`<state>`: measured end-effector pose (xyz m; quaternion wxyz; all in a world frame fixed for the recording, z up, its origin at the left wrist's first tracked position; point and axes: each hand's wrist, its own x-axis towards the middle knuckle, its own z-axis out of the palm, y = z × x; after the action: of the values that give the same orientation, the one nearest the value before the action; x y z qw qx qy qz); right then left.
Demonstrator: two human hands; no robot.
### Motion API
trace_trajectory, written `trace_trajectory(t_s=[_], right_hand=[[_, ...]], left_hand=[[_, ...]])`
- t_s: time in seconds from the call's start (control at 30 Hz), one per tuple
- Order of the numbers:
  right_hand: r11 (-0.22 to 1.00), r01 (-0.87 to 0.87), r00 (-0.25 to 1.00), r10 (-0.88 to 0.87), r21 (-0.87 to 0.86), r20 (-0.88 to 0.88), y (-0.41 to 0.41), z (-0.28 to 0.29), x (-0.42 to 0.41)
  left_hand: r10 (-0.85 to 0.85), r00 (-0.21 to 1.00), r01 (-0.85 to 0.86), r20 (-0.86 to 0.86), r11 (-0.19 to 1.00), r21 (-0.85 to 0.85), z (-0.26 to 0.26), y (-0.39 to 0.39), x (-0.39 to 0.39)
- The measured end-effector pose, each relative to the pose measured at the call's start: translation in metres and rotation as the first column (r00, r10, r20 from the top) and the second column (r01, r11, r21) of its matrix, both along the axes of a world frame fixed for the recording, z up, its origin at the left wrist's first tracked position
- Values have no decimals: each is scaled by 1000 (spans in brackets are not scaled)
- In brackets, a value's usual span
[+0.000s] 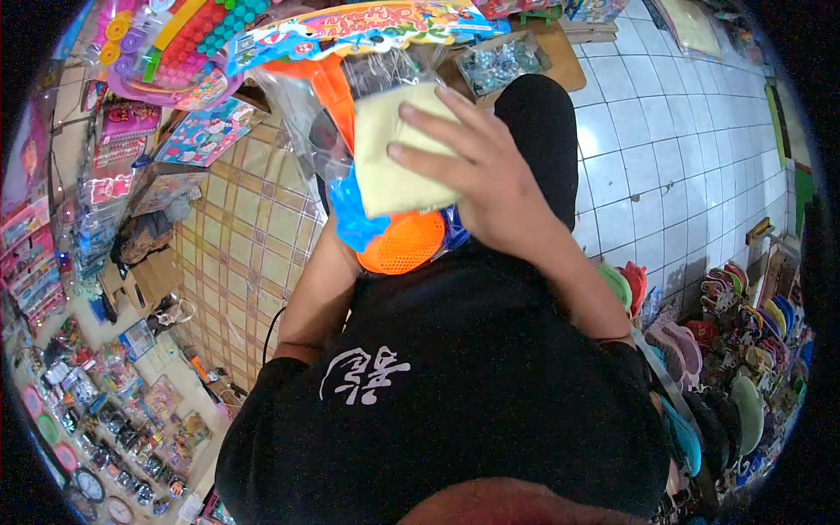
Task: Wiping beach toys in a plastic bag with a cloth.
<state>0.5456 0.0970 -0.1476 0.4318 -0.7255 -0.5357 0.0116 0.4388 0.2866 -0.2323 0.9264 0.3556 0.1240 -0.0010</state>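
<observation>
My right hand [492, 170] grips a folded pale yellow cloth [384, 161], its fingers spread across the top. The cloth lies against a clear plastic bag of toys [289, 98] held up before my chest. In that bag are an orange toy with a long handle [336, 92], a blue plastic piece [354, 213] and an orange perforated sieve [407, 246]. A colourful header card [367, 29] with writing closes the bag's far end. My left forearm [321, 289] runs up behind the bag, which hides the left hand, so its grip does not show.
Plaid floor covering [243, 216] spreads to the left, white tiles [630, 151] to the right. Ahead, a box of small packets [505, 62] rests on a wooden surface [564, 56]. Packaged goods [118, 420] line the left; sandals [682, 354] crowd the lower right.
</observation>
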Motion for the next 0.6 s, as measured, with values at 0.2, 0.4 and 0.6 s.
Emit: trace_trajectory(t_s=[0.2,0.4,0.6], right_hand=[[964,-241,939,203,-111,-276,-34,-8,-12],[966,-185,780,256,180,-571,-39,-9,12],[999,32,998,-31,21,-60,-7,1,6]], left_hand=[[20,1000,-20,14,999,-32,9,-2,-4],[41,998,-38,57,998,-56,13,-5,10],[46,993,-37,106,996,-82,24,-6,17]])
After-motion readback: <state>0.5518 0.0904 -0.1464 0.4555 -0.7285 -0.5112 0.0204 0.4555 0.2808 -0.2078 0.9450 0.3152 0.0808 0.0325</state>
